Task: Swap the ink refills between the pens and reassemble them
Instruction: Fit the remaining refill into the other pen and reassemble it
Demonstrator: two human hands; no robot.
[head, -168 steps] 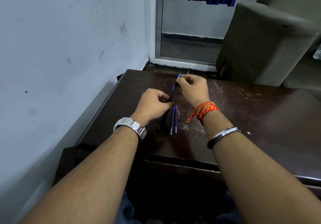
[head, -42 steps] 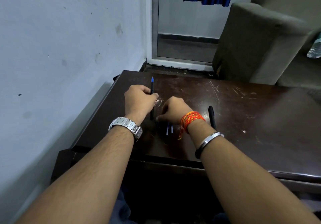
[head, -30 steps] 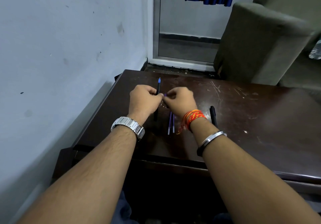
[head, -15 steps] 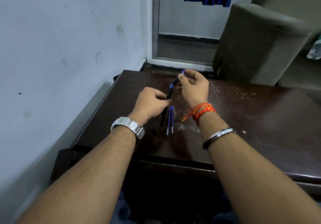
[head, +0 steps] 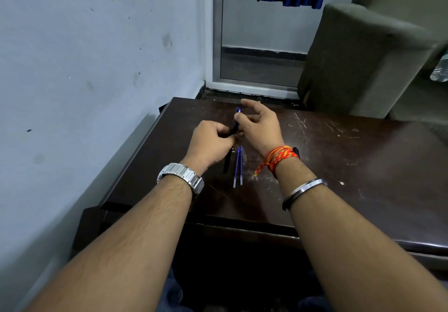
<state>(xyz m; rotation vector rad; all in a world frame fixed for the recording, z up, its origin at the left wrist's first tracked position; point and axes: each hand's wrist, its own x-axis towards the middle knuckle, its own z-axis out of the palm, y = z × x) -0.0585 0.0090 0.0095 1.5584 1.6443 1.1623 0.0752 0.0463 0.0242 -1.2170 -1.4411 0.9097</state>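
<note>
My left hand (head: 210, 142) grips a dark pen (head: 234, 124) that points up and away, blue tip at the top. My right hand (head: 260, 127) pinches the same pen near its upper end with thumb and one finger, the other fingers spread. Two loose blue ink refills (head: 238, 166) lie side by side on the dark wooden table (head: 363, 166), just below my hands. A black pen part (head: 227, 164) lies left of them, half under my left wrist. Another black pen (head: 296, 152) peeks out behind my right wrist.
A pale wall runs along the table's left edge. Beyond the far edge stand a glass door (head: 257, 45) and a grey armchair (head: 363, 59). The table's right part is scratched bare wood.
My right hand has slid down the pen towards my left hand and its fingers have spread. The pen stays upright between both hands; the refills on the table have not moved.
</note>
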